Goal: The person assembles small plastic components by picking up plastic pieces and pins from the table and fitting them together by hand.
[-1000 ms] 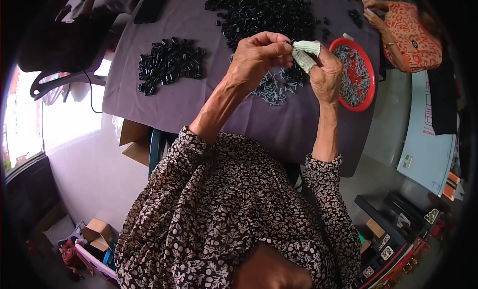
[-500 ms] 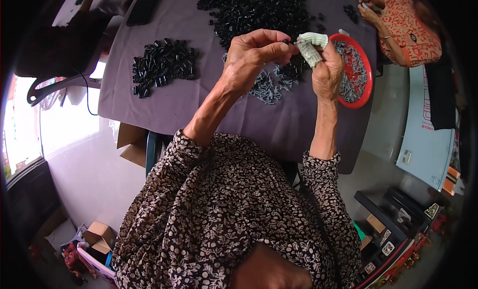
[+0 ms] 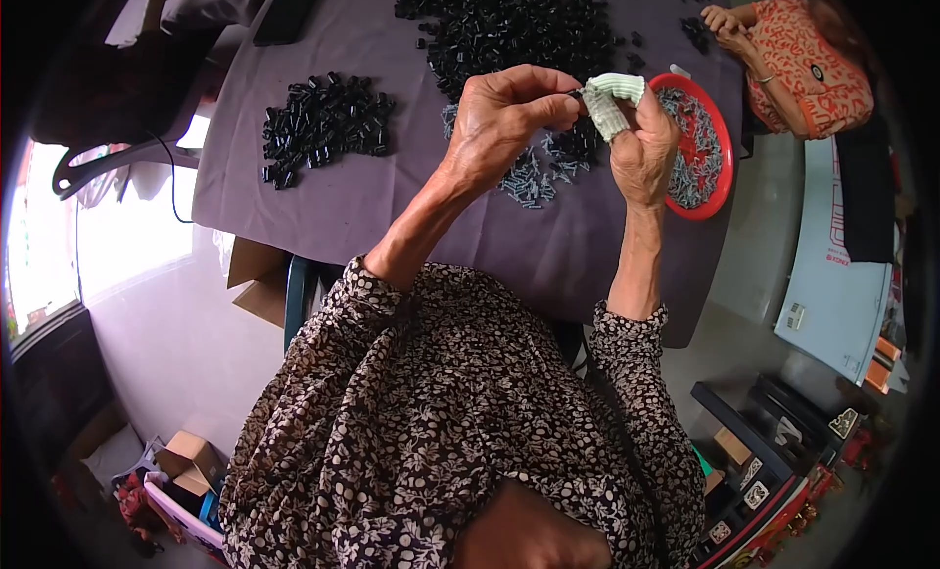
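Above the middle of a cloth-covered bench, a small dark part is being held between two bare hands. By the left hand, it is being pinched, the thumb and forefinger being clamped on its left side. By the right hand, it is being gripped from the opposite side, the fingers being closed on its right end; whether a screw is being held there too cannot be told. The right forefinger is being covered by a ribbed pale-green sleeve, the right thumb by a greyish one.

Beneath the hands, loose screws are being strewn toward the near edge. More are being contained in a red basin by the right edge. A smaller pile of black parts is being kept near the left edge, and a large black heap is being spread toward the far edge. Beside the right edge, toward the far corner, a co-worker's hands are being held close together.
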{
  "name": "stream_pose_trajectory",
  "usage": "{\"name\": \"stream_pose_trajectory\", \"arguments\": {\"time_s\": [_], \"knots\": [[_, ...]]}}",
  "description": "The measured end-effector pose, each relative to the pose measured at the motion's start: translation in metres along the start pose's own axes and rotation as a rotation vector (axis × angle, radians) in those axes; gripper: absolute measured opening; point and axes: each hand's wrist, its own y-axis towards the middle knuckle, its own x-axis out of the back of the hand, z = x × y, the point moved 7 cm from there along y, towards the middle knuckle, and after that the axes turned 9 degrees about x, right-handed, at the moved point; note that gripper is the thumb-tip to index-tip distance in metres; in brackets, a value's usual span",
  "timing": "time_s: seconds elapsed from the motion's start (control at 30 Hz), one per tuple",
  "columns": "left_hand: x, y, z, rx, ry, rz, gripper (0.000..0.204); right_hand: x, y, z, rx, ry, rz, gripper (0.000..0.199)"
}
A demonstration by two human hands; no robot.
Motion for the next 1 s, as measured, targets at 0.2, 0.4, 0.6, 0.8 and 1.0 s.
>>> {"name": "stream_pose_trajectory", "arguments": {"time_s": [0.2,0.4,0.6,0.8,1.0], "knots": [[0.003,-0.001,-0.002,-0.024,0.136,-0.053,0.02,0.001,0.007,0.008,0.091,-0.159,0.087,0.019],[0.003,-0.002,-0.005,-0.045,0.143,-0.058,0.019,-0.001,0.016,0.015,0.184,-0.25,0.207,0.019],[0.005,-0.004,-0.012,-0.094,0.24,-0.13,0.015,-0.008,0.029,0.02,0.194,-0.311,0.339,0.023],[0.007,-0.004,-0.012,-0.044,0.18,-0.104,0.019,-0.011,0.031,0.016,0.182,-0.241,0.371,0.027],[0.006,-0.001,-0.006,0.005,0.113,-0.05,0.019,-0.005,0.028,0.014,0.163,-0.179,0.294,0.026]]}}
